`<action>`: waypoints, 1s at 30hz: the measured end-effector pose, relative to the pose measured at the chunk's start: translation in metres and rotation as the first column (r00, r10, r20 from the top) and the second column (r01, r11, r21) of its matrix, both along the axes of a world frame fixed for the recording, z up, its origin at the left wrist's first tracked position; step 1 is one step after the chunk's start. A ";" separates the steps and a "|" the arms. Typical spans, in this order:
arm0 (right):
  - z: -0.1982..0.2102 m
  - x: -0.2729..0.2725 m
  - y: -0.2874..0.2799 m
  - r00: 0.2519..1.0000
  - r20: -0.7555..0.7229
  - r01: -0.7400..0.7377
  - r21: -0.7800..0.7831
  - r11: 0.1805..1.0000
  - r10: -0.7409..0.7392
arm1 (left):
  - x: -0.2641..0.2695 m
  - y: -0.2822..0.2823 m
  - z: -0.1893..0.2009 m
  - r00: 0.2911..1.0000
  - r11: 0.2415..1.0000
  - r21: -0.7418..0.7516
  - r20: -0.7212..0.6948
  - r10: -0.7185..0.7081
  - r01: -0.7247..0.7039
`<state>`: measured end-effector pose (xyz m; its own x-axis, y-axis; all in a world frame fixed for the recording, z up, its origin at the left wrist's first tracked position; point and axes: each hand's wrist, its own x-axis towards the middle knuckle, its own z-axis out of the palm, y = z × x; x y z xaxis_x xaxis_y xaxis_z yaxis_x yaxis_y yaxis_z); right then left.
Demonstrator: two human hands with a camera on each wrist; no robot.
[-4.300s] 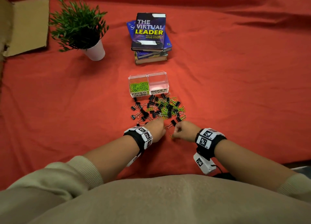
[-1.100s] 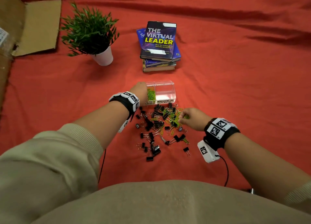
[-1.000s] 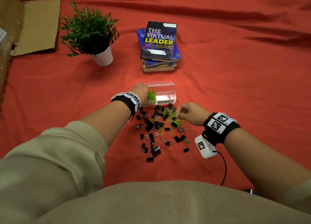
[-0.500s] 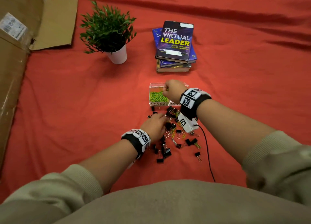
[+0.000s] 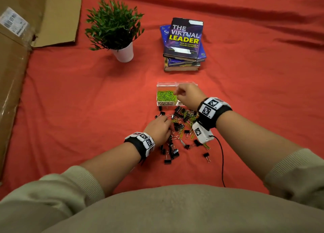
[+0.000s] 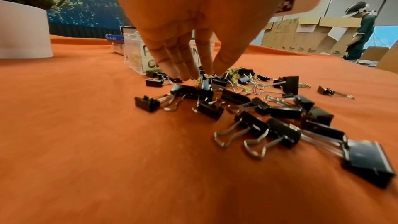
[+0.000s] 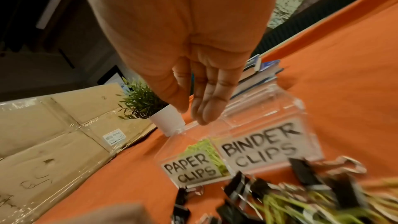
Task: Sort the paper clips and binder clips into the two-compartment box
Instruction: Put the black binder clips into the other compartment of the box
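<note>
The clear two-compartment box (image 5: 166, 83) stands on the red cloth, labelled PAPER CLIPS on the left and BINDER CLIPS on the right. Green paper clips (image 5: 165, 96) fill the left compartment. My right hand (image 5: 179, 92) hovers over the divider with its fingers (image 7: 206, 111) straight and pointing down, nothing seen in them. Its palm hides most of the right compartment in the head view. In front of the box lies a mixed pile of black binder clips and green paper clips (image 5: 182, 126). My left hand (image 5: 169, 124) reaches into the pile, and its thumb and fingertips pinch a green paper clip (image 6: 204, 76).
A potted plant (image 5: 115, 27) and a stack of books (image 5: 184, 43) stand behind the box. A large cardboard box (image 5: 15, 57) lies along the left edge. A black cable (image 5: 221, 162) trails from my right wrist. A person (image 6: 359, 28) stands far off.
Over the last second my right hand moved from the pile up to the box, and my left hand came back from the box down into the pile.
</note>
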<state>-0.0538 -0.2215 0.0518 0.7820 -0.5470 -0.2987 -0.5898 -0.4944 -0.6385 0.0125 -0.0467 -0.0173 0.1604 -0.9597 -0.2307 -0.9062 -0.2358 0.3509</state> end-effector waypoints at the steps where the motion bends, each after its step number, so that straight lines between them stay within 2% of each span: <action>1: 0.000 -0.012 0.003 0.999 -0.036 0.000 0.007 1.000 0.001 | -0.002 -0.005 0.000 1.000 1.000 -0.005 -0.003 0.003 -0.003; 5: -0.017 -0.059 0.025 0.940 -0.311 -0.140 0.026 0.990 0.141 | -0.014 -0.022 -0.001 1.000 1.000 0.025 -0.024 -0.001 0.002; 9: -0.050 -0.085 0.043 0.905 -0.392 -0.180 -0.005 0.984 0.163 | -0.020 -0.028 -0.005 1.000 0.998 0.060 -0.006 -0.003 0.003; 12: -0.061 -0.095 0.044 0.911 -0.383 -0.190 -0.052 0.980 0.156 | -0.018 -0.022 -0.006 1.000 0.998 0.056 -0.023 0.011 -0.010; 15: -0.064 -0.105 0.035 0.924 -0.376 -0.105 -0.070 0.992 0.071 | -0.013 -0.013 -0.005 0.999 0.998 0.065 -0.036 0.023 -0.021; 18: -0.063 -0.103 0.031 0.955 -0.296 -0.059 -0.094 0.994 0.028 | -0.007 -0.005 -0.004 0.998 0.996 0.077 -0.041 0.055 -0.051; 22: -0.061 -0.088 0.049 0.965 -0.155 -0.224 -0.072 0.972 0.211 | -0.004 0.002 -0.003 1.000 0.992 0.123 0.005 0.025 -0.025; 26: -0.066 -0.085 0.059 0.919 -0.197 -0.365 -0.098 0.926 0.341 | -0.002 0.004 0.002 1.000 0.984 0.175 0.013 0.014 -0.016; 30: -0.069 -0.092 0.059 0.909 -0.196 -0.399 -0.157 0.904 0.367 | -0.005 -0.011 0.007 0.995 0.991 0.101 -0.030 0.094 -0.090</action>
<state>-0.1453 -0.1621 -0.0171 0.8933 -0.2731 -0.3571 -0.4157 -0.8043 -0.4246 0.0076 -0.0578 -0.0102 0.2373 -0.9133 -0.3311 -0.8667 -0.3530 0.3525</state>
